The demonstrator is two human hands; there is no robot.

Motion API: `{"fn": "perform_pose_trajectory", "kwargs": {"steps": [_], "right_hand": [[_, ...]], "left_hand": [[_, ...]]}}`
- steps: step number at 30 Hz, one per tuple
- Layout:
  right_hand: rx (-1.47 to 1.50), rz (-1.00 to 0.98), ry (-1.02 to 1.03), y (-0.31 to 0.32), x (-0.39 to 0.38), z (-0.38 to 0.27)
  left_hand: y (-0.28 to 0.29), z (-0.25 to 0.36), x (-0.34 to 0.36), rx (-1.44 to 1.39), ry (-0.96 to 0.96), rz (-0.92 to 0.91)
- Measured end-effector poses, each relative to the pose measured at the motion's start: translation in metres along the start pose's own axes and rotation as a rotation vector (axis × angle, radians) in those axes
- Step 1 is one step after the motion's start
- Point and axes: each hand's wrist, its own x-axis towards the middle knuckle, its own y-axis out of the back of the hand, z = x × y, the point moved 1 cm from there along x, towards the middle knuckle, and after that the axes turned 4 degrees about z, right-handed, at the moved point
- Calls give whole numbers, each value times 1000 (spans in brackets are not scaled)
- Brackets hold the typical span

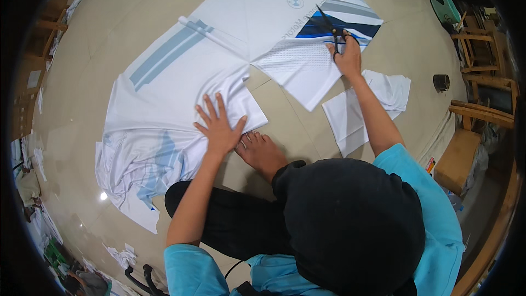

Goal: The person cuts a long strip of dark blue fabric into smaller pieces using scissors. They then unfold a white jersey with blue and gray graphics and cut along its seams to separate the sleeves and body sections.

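A large spread of thin white fabric [219, 49] lies on the floor, with grey-blue stripes and a navy and blue striped part at the far right. On its nearer middle my left hand [222, 129] rests flat, fingers spread, holding nothing. My right hand [348, 59] grips black scissors [330, 26], their tips pointing away over the navy stripes. I cannot tell whether a blade is under the cloth. Toward the left, the fabric is bunched and wrinkled. A separate white fabric piece [346, 118] lies partly beneath my right forearm.
My bare foot [262, 154] stands beside my left hand, touching the fabric's near edge. Along the right are wooden frames [482, 109], a cardboard box [457, 156] and a small dark round object [441, 83]. White scraps [123, 255] lie at the near left.
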Motion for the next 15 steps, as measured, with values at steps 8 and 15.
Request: {"fn": "perform_pose_trajectory", "kwargs": {"steps": [8,15], "right_hand": [[80,35,-209,42,24,-39],[838,-514,-859,60,-98,-163]], "left_hand": [[49,42,6,-204,-85,-94],[93,-33,25,181,90,40]]}}
